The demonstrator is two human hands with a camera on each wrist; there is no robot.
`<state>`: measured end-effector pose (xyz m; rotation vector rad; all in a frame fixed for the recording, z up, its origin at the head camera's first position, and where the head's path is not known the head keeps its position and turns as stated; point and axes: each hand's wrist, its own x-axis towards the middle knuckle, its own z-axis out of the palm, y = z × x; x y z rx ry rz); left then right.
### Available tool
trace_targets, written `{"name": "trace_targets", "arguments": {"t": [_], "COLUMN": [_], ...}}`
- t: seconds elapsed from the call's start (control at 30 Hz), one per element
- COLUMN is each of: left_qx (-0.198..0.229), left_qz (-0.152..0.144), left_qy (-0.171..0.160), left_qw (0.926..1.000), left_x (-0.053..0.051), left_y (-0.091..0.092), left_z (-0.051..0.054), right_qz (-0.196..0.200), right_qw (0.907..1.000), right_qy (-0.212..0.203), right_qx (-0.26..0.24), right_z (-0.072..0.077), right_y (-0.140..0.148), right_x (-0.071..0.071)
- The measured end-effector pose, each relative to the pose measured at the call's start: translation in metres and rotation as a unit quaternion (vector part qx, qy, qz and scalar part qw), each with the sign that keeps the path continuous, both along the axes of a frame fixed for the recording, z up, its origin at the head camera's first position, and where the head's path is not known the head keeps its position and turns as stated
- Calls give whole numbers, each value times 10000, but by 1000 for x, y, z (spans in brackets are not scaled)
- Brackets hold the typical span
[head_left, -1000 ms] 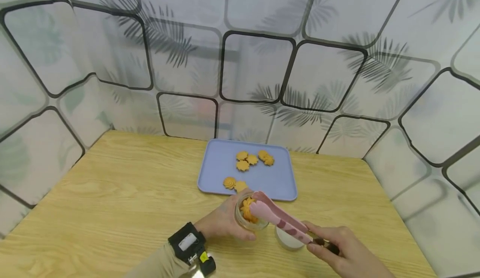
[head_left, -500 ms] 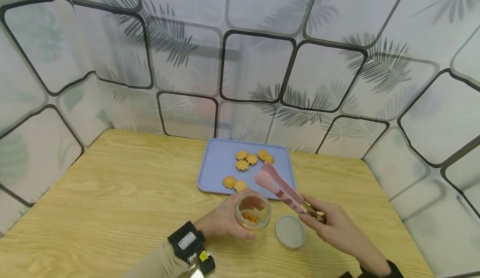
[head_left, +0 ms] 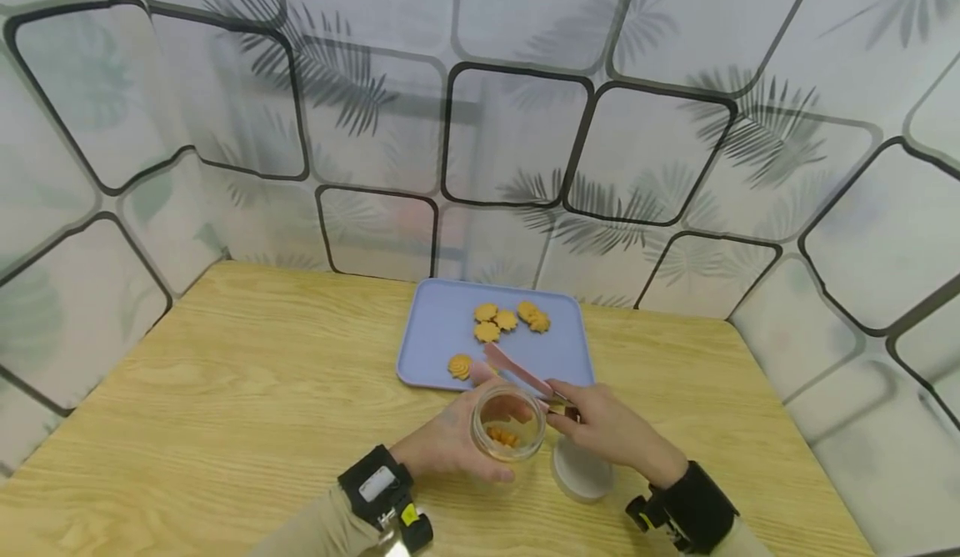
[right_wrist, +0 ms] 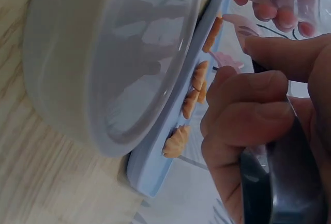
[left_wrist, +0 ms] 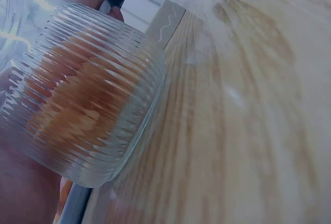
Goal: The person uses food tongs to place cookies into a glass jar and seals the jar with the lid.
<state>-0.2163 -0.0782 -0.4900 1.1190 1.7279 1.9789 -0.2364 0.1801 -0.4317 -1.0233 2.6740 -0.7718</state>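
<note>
My left hand (head_left: 446, 440) holds a clear glass jar (head_left: 508, 424), its mouth tilted toward the head camera. Ribbed jar walls (left_wrist: 103, 89) fill the left of the left wrist view, with orange-brown cookies inside. My right hand (head_left: 607, 424) grips pink tongs (head_left: 517, 369) by their dark handles. The tong tips are spread over the front of a blue tray (head_left: 431, 323), around a cookie that they mostly hide. Beside them lies a swirled cookie (head_left: 460, 366). Several flower-shaped cookies (head_left: 487, 332) sit farther back on the tray.
A round whitish lid (head_left: 583, 471) lies on the wooden table (head_left: 262, 390), right of the jar and beneath my right hand. It looms large in the right wrist view. Patterned curtain-like sheets (head_left: 517, 132) enclose the table at the back and sides.
A cookie in the tongs dropped into the jar. The tongs then lifted away and swung left over the tray's front, the right hand following. The left hand and jar stayed nearly still.
</note>
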Motion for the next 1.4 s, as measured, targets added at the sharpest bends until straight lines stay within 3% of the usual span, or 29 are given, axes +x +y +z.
{"name": "trace_targets", "arguments": {"t": [0.13,0.33,0.47,0.67,0.93,1.13,1.4], "left_qx": [-77,-295,-319,-281,-139,-271,-314], "left_qz": [72,139,126,132,115,114,104], "left_qy": [-73,-316,-255,-141,-64,-163,-319], "left_qw": [9999,9990,9991,9994,9998,9994,9989], "left_x": [1,2,2,1,2,1,2], "left_y": [-1,-1,-1,0,0,0,-1], "left_z": [1,3,4,4,3,4,4], "right_qz": [-10,-351,-471,-630,-684,-304,221], "right_qw": [9997,9986,9982,9977,9925,9914,9897], "right_qy": [208,374,360,-56,513,588,649], "right_qx": [145,103,-13,-236,-876,-1128,-1259], "right_z": [-3,-7,-5,14,40,45,39], "right_y": [-5,-5,-1,11,33,46,50], "right_x": [-2,-3,2,21,62,85,94]}}
